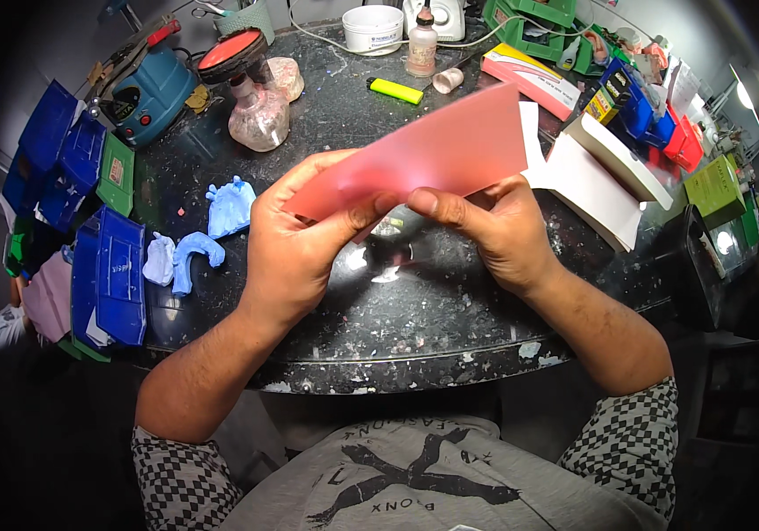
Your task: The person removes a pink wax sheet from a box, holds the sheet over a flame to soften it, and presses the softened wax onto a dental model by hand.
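Note:
A thin pink wax sheet (433,146) is held up above the dark bench, slanting upward to the right. My left hand (295,234) grips its lower left part, thumb on the near face and fingers behind. My right hand (512,234) pinches its lower edge with the thumb in front; its other fingers are mostly hidden behind the sheet. The two thumbs nearly meet. Left of my left hand lie a blue dental cast (231,208), a blue arch-shaped piece (192,257) and a small pale blue cast (159,258). An opened white carton (587,190) lies beyond my right hand.
A yellow-green lighter (394,90), a dropper bottle (422,49) and a white tub (372,29) stand farther back. A glass flask-shaped vessel (260,119) is at back left, near a blue machine (145,93). Blue bins (110,274) line the left; a pink-and-white box (530,80) is at back right.

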